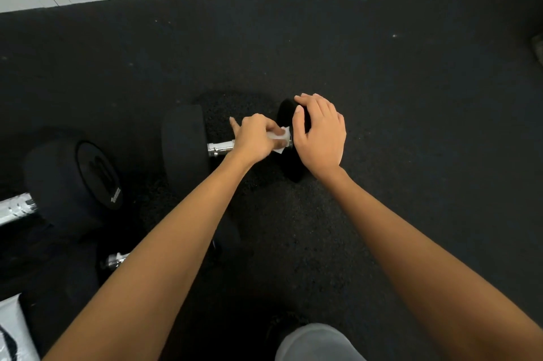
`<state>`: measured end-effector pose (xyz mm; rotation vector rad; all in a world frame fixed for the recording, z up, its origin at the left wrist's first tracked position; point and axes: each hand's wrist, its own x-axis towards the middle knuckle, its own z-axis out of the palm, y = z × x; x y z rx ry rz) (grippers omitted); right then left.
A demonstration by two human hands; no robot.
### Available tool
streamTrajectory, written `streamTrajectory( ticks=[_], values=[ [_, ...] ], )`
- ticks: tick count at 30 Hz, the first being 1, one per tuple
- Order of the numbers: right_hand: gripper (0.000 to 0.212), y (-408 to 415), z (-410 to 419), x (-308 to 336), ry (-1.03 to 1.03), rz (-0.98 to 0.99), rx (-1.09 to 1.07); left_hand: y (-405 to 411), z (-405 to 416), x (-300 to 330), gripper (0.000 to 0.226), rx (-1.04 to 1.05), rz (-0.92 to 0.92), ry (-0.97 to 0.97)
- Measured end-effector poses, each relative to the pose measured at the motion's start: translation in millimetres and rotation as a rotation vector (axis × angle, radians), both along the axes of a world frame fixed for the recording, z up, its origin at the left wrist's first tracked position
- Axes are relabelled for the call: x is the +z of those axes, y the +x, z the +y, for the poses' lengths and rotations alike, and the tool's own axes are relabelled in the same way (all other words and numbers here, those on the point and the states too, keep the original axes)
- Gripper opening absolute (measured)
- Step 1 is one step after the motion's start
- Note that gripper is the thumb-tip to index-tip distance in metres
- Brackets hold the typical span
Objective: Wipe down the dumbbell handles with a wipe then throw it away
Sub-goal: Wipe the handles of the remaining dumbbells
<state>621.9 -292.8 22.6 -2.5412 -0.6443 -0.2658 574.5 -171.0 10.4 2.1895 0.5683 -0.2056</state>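
Three dumbbells lie on the dark floor [382, 66]; the middle dumbbell [188, 146] is the one being cleaned. Its chrome handle [220, 149] runs left to right across the view. The left hand [255, 137] has its fingers curled round the white wipe [279, 137], wrapped on the handle's right end. The right hand [320, 134] rests flat, fingers relaxed, on the right head [289, 166], steadying it. The bare handle lies to the left of the wipe, so the stroke likely runs leftward.
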Motion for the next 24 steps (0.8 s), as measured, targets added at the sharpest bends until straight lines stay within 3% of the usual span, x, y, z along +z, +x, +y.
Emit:
streamTrajectory(
  ticks=[7,24],
  values=[
    [0.030,1,0,1,0.006,0.012,0.004,-41,-5,-17,0.016,-0.266,-0.420,0.618],
    [0.034,3,2,-1,0.008,0.009,-0.001,-45,-4,-25,0.014,-0.370,-0.584,0.651]
  ],
)
